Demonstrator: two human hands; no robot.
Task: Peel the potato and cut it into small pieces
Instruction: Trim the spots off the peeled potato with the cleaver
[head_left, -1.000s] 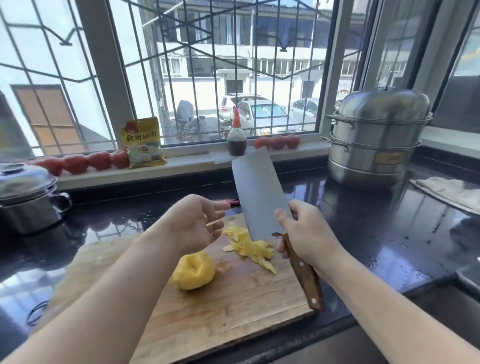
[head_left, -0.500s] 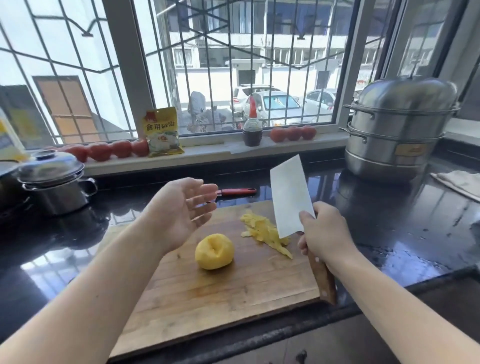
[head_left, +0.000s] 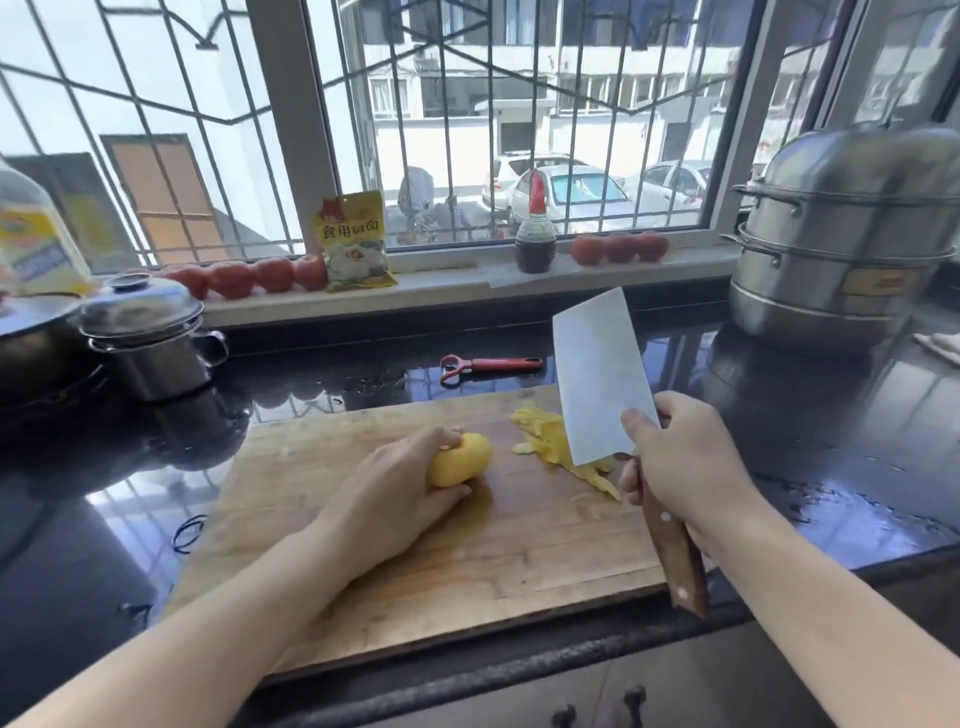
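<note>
The peeled potato (head_left: 462, 460) lies near the middle of the wooden cutting board (head_left: 467, 561), bare and yellow, its long axis running roughly left to right across the board. The left hand (head_left: 395, 499) is on it, fingers curled over its left end and top and thumb against the near side, so the right end sticks out free. That free end points toward the cleaver (head_left: 602, 384), which the right hand (head_left: 680, 462) grips by the wooden handle, fingers wrapped tight where handle meets blade. The broad blade is raised, tip angled up and away, well clear of the board and off to the right of the potato. So the left hand is the one on the potato, and the knife hand has to come leftward and down to meet the exposed end; I would judge the peeling done and the first cut about to be lined up, crosswise to that long axis.

A heap of yellow peelings (head_left: 556, 447) sits on the board just under the blade, between potato and right hand. Behind the board a red peeler (head_left: 488, 365) lies on the glossy black counter (head_left: 831, 441), which shows some water drops. A small lidded pot (head_left: 150, 338) stands at the left, a tall steel steamer (head_left: 847, 244) at the right, and tomatoes (head_left: 249, 278), a yellow packet (head_left: 353, 241) and a sauce bottle (head_left: 535, 244) line the sill under the barred window.
</note>
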